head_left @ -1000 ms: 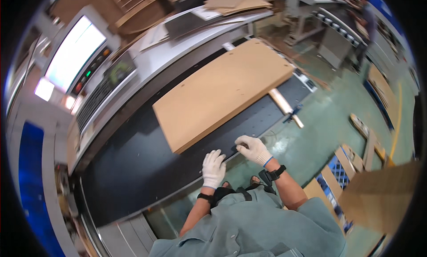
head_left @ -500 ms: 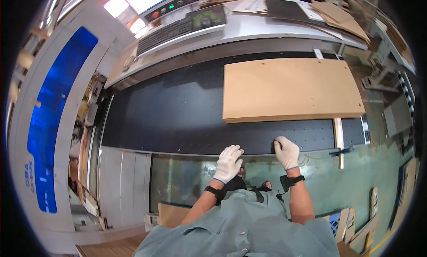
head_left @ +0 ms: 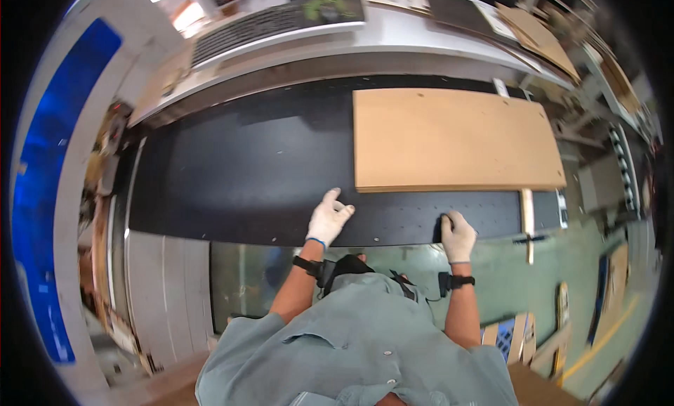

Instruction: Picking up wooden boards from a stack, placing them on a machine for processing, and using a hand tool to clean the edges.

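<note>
My left hand (head_left: 329, 219), in a white glove with a blue cuff edge, hovers over or rests on the near part of a black table (head_left: 217, 174). Its thumb and fingers are apart and hold nothing. The left fingertips are just short of the near left corner of a stack of tan boards (head_left: 456, 139) with small dark holes near the edges. At the table's near edge is my right hand (head_left: 458, 236), also gloved, with its fingers curled in. Whatever lies inside those fingers, if anything, is hidden. Neither hand visibly touches the boards.
Under the stack's right end, a pale strip (head_left: 527, 220) sticks out past the table edge. Behind the table, a grey ledge (head_left: 407, 37) bears a keyboard (head_left: 246, 34) and loose sheets (head_left: 537, 37). A machine with a blue panel (head_left: 53, 174) stands at left. Wooden pieces (head_left: 516, 336) lie on the floor, lower right.
My left hand has moved forward and left, toward the boards' near left corner, its thumb now spread. My right hand stays near the table edge, still curled. The whole view has shifted slightly.
</note>
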`<state>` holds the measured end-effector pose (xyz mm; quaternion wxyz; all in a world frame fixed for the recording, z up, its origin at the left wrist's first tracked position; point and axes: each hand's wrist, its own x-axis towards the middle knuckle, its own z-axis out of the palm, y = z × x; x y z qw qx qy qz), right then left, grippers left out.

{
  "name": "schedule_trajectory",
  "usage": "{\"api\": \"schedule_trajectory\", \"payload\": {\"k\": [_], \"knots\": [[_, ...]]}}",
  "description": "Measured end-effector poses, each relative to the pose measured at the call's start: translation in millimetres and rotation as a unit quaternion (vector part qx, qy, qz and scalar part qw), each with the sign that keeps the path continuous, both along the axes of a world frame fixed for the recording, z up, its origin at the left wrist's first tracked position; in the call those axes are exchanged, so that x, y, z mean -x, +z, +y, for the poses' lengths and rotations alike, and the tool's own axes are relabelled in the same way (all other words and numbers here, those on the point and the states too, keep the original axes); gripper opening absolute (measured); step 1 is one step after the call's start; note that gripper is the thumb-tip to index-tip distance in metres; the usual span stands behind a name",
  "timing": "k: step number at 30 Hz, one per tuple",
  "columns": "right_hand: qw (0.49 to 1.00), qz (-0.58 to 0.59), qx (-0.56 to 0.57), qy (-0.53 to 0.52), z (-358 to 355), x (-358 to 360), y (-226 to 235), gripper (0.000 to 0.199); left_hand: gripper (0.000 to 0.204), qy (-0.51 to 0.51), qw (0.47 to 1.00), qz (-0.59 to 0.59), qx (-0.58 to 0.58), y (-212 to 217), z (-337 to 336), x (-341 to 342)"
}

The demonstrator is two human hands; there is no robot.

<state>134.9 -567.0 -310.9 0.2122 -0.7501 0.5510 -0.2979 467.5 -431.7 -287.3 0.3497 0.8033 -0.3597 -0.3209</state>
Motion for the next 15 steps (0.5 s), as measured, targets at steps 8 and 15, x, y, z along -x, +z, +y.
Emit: {"api": "schedule_trajectory", "payload": {"k": [8, 15], "knots": [[0.994, -0.056, -0.08, -0.042, 34.7, 21.4, 2.8, 0.019, 0.052, -0.093, 0.996, 0.003, 0.009, -31.9, -59.0, -4.3], [0.924, -0.019, -0.357, -0.132, 163.2, 89.8, 18.2, 0.03, 0.032, -0.458, 0.869, 0.038, -0.183, 15.9, -58.6, 1.4]]}}
